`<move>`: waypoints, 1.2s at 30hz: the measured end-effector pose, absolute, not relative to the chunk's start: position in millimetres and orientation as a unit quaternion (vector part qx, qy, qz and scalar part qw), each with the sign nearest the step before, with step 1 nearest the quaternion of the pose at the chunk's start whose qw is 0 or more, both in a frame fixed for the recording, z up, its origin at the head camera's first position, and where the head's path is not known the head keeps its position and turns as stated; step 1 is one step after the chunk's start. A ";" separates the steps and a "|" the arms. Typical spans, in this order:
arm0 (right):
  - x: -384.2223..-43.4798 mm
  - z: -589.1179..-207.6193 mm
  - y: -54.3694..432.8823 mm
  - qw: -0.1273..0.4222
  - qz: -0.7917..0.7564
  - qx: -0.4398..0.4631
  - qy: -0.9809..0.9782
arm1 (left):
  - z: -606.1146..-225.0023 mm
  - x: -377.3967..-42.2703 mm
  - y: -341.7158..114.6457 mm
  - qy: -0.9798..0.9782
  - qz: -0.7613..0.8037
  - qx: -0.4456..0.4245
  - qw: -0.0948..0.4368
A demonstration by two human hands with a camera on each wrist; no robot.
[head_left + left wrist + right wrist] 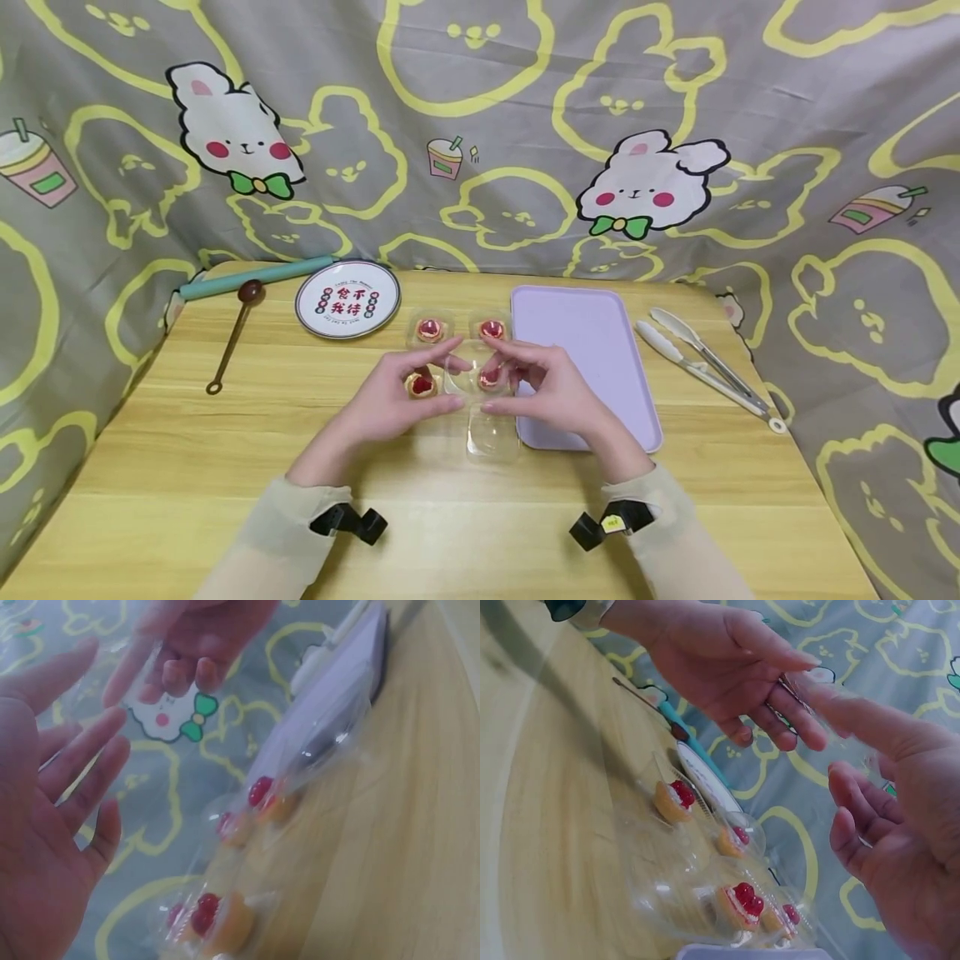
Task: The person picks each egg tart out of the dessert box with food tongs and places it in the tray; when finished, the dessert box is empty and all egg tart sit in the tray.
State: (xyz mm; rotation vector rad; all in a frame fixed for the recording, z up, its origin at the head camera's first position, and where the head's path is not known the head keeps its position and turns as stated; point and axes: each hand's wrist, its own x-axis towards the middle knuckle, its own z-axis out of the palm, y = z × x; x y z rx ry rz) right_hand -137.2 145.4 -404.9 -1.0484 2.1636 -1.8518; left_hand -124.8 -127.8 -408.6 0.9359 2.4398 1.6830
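Observation:
Both hands are raised over the middle of the table, facing each other, with a small clear plastic lid between them. My left hand holds its left side between thumb and fingers. On the opposite side, my right hand holds it likewise. Below stand several small tarts topped with red fruit, in clear plastic packaging: a back left tart, a back right tart and a front left tart. Another tart shows at the front right in the right wrist view. An empty clear plastic cup lies nearer me.
A lilac tray lies just right of the tarts, with metal tongs beyond it. Back left are a white plate with red characters, a teal rolling pin and a brown long-handled spoon. A patterned curtain hangs behind the table.

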 end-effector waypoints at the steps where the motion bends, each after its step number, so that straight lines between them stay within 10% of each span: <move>1: -136.6 -405.5 147.3 0.059 -0.619 -0.348 0.702 | -409.2 -125.0 -126.1 0.784 0.542 0.303 0.016; 36: -124.3 -420.1 152.6 0.057 -0.652 -0.287 0.699 | -423.0 -121.7 -111.8 0.763 0.601 0.239 0.003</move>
